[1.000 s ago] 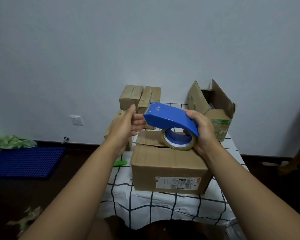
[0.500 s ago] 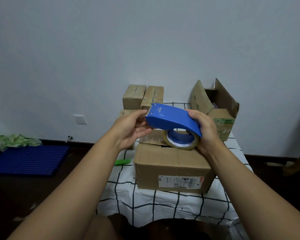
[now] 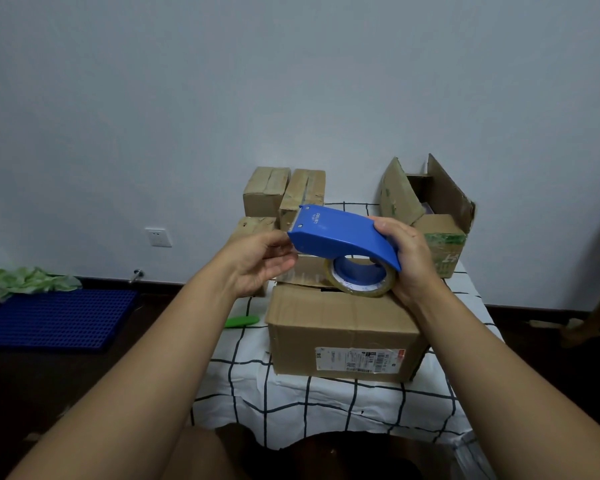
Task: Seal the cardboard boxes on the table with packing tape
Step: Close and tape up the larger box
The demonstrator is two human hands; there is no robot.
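In the head view, the right hand (image 3: pixel 407 261) grips the rear of the blue tape dispenser (image 3: pixel 343 237) at centre frame, fingers curled over its back and wrapped under the roll of packing tape (image 3: pixel 361 280), which hangs just above the nearest cardboard box (image 3: pixel 340 327). That hold keeps the cutter end pointing away, toward the upper left of the dispenser, probably so the tape can be drawn out from there. The left hand (image 3: pixel 260 261) sits at that cutter end with fingers loosely curled toward its underside; whether they pinch a free tape end I cannot tell, as clear tape would hardly show here.

The nearest box lies on the checked surface (image 3: pixel 291 403) in the lower centre, label facing the camera, its top flap not lying flat, so it looks unsealed and is likely the one about to be taped. Behind it, at centre, stand three smaller boxes (image 3: pixel 284 192) close together. An open box (image 3: pixel 430 209) with raised flaps waits at centre right. A green object (image 3: pixel 241 321) lies on the surface left of the nearest box.
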